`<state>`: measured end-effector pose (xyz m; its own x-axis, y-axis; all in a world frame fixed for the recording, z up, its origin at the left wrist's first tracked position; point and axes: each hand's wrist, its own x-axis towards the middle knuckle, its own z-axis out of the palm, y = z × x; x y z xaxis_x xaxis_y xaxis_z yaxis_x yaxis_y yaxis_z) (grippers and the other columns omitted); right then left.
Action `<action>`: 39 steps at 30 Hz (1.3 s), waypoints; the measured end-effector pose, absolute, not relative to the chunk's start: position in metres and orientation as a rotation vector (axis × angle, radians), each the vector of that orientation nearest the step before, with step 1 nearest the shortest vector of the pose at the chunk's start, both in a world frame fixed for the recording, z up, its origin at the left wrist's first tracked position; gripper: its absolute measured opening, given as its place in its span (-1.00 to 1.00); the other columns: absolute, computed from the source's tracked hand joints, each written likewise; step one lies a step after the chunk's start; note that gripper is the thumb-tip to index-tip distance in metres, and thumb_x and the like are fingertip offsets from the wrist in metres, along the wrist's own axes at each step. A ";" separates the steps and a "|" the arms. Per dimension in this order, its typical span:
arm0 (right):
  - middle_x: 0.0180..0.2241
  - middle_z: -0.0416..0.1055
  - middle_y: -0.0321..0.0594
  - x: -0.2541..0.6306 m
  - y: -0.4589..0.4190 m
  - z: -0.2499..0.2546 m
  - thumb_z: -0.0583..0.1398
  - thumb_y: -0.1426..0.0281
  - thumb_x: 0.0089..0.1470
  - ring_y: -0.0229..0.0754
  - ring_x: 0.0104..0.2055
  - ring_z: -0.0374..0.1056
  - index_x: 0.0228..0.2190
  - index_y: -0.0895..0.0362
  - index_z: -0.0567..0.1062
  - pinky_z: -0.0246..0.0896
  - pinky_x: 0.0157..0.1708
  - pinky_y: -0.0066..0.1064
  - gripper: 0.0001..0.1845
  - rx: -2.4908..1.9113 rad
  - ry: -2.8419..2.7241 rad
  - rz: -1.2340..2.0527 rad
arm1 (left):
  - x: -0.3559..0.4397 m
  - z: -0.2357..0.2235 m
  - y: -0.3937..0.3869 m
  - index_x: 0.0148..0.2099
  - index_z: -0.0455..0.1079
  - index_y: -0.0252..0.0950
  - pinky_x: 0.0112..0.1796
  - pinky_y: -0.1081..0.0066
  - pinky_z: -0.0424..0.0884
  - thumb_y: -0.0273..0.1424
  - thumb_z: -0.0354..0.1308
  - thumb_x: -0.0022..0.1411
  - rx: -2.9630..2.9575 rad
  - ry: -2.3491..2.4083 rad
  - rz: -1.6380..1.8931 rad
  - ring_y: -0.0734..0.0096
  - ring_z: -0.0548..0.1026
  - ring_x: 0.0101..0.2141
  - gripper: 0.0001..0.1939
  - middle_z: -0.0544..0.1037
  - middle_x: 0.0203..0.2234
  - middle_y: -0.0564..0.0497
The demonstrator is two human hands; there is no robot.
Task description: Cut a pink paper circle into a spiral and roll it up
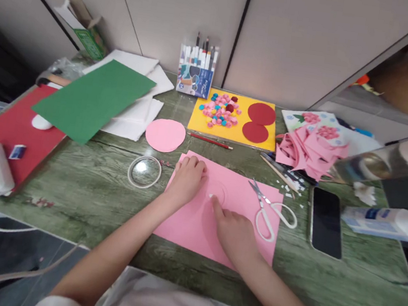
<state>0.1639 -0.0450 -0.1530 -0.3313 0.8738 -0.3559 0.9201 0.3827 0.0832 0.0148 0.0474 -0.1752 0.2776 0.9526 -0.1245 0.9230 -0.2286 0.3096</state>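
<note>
A pink paper sheet (187, 226) lies on the table in front of me, with a faint circle outline near its middle. My left hand (187, 178) rests on the sheet's upper left part, its fingers curled and their tips hidden. Low over the sheet's middle, my right hand (234, 232) has its index finger stretched to a small white piece (211, 195) at the outline, the other fingers folded in. To the right, white-handled scissors (267, 211) lie partly on the sheet, blades apart. A white ring (144, 172) sits left of my left hand.
Behind are a pink paper circle (164, 135), a red pencil (211, 141), a yellow sheet (238, 136) bearing pompoms and red circles, and a marker box (196, 76). Pink scraps (309, 152), a phone (326, 222) and a bottle (383, 222) lie right; green paper (94, 101) left.
</note>
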 end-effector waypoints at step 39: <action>-0.47 0.53 -0.07 0.164 -0.045 -0.165 -0.03 0.56 0.18 -0.06 -0.48 0.48 0.16 0.26 0.18 0.30 -0.55 -0.38 -0.49 1.655 2.340 -0.278 | 0.000 -0.158 0.056 -0.32 0.28 -0.31 -0.33 0.39 0.32 -0.50 0.05 0.11 1.694 1.291 0.563 0.43 0.42 -0.41 -0.95 0.44 -0.44 0.04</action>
<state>0.1641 -0.0452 -0.1647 -0.3168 0.8932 -0.3192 0.9431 0.3326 -0.0053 0.0001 0.0559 -0.1583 0.3499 0.9230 -0.1604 0.5105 -0.0443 0.8587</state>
